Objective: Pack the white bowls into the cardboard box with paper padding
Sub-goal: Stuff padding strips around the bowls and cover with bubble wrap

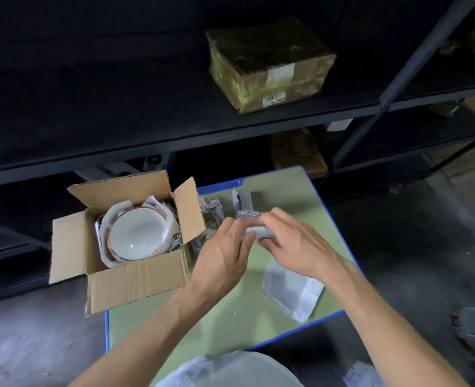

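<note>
While the left hand pinches one end of a small bubble-wrapped roll and the right hand curls round the other above the table, the bowl sits upright in the box, nested in paper. It looks glazed, so probably stiff, slick and breakable; I would lift it by opposite rim edges with both hands, never by the paper.

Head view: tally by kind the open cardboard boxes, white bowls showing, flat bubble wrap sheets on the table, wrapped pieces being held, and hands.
open cardboard box: 1
white bowl showing in it: 1, any beneath hidden
flat bubble wrap sheet on the table: 1
small wrapped piece being held: 1
hands: 2, left hand and right hand
Total: 6
</note>
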A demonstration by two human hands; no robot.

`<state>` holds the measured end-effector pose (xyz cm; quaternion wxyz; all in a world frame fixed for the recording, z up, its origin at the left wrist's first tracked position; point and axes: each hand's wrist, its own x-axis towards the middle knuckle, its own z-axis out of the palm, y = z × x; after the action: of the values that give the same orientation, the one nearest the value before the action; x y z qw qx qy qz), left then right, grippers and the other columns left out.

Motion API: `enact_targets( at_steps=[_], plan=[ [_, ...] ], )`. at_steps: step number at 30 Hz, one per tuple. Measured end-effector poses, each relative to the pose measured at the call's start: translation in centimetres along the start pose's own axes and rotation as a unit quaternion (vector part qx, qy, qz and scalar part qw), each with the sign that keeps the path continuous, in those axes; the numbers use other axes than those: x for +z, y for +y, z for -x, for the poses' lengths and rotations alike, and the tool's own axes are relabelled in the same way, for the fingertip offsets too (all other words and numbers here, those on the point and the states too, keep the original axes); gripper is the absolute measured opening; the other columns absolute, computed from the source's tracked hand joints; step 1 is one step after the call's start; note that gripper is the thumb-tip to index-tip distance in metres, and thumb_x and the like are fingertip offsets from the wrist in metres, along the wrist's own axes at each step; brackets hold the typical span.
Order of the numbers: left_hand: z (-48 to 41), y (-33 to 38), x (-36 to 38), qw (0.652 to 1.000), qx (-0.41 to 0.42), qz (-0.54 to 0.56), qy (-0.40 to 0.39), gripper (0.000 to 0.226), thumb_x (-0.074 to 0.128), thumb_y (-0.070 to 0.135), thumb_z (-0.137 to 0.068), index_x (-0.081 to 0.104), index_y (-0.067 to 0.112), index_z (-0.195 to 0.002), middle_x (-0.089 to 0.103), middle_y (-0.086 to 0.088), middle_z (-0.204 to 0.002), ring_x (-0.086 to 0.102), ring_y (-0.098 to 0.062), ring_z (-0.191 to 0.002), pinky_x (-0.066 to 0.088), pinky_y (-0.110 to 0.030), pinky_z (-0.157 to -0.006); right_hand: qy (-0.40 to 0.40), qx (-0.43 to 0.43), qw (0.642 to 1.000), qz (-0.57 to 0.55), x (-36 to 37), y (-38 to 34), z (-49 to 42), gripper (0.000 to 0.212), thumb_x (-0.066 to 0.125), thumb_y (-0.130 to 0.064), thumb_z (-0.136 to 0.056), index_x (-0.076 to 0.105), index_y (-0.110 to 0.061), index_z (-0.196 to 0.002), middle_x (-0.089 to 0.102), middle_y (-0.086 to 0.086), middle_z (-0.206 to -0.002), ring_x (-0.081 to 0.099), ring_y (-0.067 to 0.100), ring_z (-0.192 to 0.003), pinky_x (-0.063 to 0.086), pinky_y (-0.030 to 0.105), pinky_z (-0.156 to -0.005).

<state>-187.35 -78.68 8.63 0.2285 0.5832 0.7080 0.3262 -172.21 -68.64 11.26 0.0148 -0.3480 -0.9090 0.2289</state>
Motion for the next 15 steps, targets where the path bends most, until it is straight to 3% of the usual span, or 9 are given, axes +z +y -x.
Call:
enact_targets(
  at_steps=[3,6,11,15],
  plan=[
    [0.6,0.7,-1.7,1.000,-0.021,0.020,0.010,0.028,0.038,0.033,-0.106,0.057,0.031,-0.126,0.050,0.009,-0.098,0.057,-0.011,-0.085,0.048,-0.038,-0.080,-0.014,-0.015,0.999,-0.042,-1.0,-1.3,0.5,0.024,0.051,-0.043,-0.098,0.046,-0.036,-0.120,0.047,-0.018,-0.106,0.048,0.004,-0.087,0.039,0.029,-0.071],
    [1.2,1.1,-3.4,0.999,-0.041,0.032,0.004,0.031,0.036,0.032,-0.106,0.058,0.035,-0.128,0.052,0.009,-0.100,0.059,-0.006,-0.082,0.047,-0.033,-0.082,-0.012,-0.024,0.998,-0.061,-1.8,-2.6,0.8,0.021,0.043,-0.038,-0.100,0.041,-0.036,-0.121,0.052,-0.017,-0.116,0.050,0.005,-0.099,0.045,0.034,-0.080],
    [2.1,0.5,-5.4,0.996,-0.087,0.029,0.001,0.033,0.034,0.027,-0.105,0.060,0.031,-0.125,0.061,0.007,-0.117,0.056,-0.008,-0.107,0.044,-0.035,-0.093,-0.002,-0.072,0.997,-0.025,-1.9,-5.1,0.4,0.032,0.061,-0.043,-0.088,0.039,-0.035,-0.109,0.051,-0.021,-0.108,0.048,0.005,-0.100,0.043,0.030,-0.077],
    [2.8,-0.3,-6.9,0.994,-0.106,0.023,-0.015,0.031,0.033,0.032,-0.106,0.061,0.035,-0.118,0.065,0.006,-0.103,0.057,-0.008,-0.092,0.045,-0.033,-0.082,-0.006,-0.093,0.995,-0.021,-1.5,-6.6,0.0,0.029,0.064,-0.041,-0.086,0.041,-0.036,-0.103,0.050,-0.021,-0.103,0.052,0.010,-0.087,0.044,0.033,-0.072]
  ],
)
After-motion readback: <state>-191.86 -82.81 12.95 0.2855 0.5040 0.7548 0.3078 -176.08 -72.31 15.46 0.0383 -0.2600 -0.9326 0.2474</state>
